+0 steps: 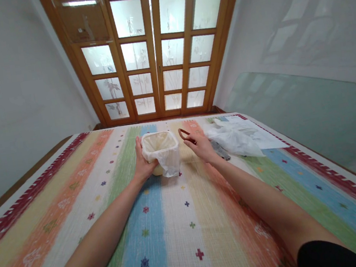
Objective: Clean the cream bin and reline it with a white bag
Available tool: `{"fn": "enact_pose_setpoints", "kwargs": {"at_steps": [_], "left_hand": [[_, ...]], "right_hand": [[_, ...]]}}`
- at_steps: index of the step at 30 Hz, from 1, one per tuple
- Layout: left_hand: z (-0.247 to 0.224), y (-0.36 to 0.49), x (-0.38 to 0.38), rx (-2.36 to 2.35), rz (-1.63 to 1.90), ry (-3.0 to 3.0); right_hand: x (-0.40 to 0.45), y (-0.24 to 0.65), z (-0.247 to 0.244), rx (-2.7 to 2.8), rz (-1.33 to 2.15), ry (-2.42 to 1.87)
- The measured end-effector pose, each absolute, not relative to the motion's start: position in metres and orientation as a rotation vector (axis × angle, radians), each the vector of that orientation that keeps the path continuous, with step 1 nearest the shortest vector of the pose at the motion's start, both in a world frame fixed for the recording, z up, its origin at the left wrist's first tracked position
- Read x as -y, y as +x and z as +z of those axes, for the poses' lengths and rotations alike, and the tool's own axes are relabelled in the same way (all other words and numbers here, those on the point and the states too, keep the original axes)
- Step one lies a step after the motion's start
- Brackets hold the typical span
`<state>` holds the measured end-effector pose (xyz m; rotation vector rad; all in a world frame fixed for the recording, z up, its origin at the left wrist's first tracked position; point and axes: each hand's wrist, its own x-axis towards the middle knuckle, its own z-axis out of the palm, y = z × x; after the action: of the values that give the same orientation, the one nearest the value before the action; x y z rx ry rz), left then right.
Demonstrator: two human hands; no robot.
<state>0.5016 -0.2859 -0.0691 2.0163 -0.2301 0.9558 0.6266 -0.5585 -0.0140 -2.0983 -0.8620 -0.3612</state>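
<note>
A small cream bin (157, 170) stands on the table in front of me, lined with a thin white plastic bag (170, 161) that folds over its rim and hangs down the near right side. My left hand (144, 164) is wrapped round the bin's left side. Just right of the bin, my right hand (201, 146) is closed on a brown ring-like piece (182, 132), whose loop sticks out past the fingers towards the bin. The ring does not touch the bin. Part of it is hidden in the hand, so its exact kind cannot be told.
Right of my right hand lie crumpled clear-white plastic bags (236, 139), a dark grey item (221, 150) and white paper sheets (269, 137). A striped cloth (179, 239) covers the table. Wooden glass-paned doors (157, 79) stand beyond the far edge; a glass panel (294, 112) leans at right.
</note>
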Motion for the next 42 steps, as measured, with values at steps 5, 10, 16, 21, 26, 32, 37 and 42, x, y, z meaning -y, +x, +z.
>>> {"fn": "enact_pose_setpoints", "kwargs": {"at_steps": [5, 10, 16, 21, 26, 32, 37, 42], "left_hand": [[-0.043, 0.489, 0.289, 0.268, 1.241, 2.118], [-0.021, 0.478, 0.296, 0.31, 1.278, 2.217], [0.019, 0.477, 0.307, 0.225, 1.137, 2.041], [0.064, 0.5, 0.317, 0.059, 0.877, 1.47], [0.113, 0.522, 0.335, 0.09, 0.662, 1.16], [0.147, 0.53, 0.357, 0.388, 0.609, 1.243], [0.155, 0.527, 0.374, 0.492, 0.694, 1.295], [0.142, 0.525, 0.351, 0.425, 0.905, 1.427]], "right_hand": [[0.566, 0.634, -0.055, 1.068, -0.232, -2.322], [0.561, 0.624, -0.064, 1.209, -0.155, -2.41], [0.55, 0.607, -0.05, 1.109, -0.195, -2.157], [0.544, 0.6, -0.037, 0.963, -0.146, -1.938], [0.541, 0.594, -0.024, 0.984, -0.193, -1.661], [0.524, 0.579, 0.013, 1.104, -0.37, -1.653], [0.495, 0.587, 0.047, 1.053, -0.367, -1.816], [0.476, 0.61, 0.064, 0.884, -0.352, -1.669]]}}
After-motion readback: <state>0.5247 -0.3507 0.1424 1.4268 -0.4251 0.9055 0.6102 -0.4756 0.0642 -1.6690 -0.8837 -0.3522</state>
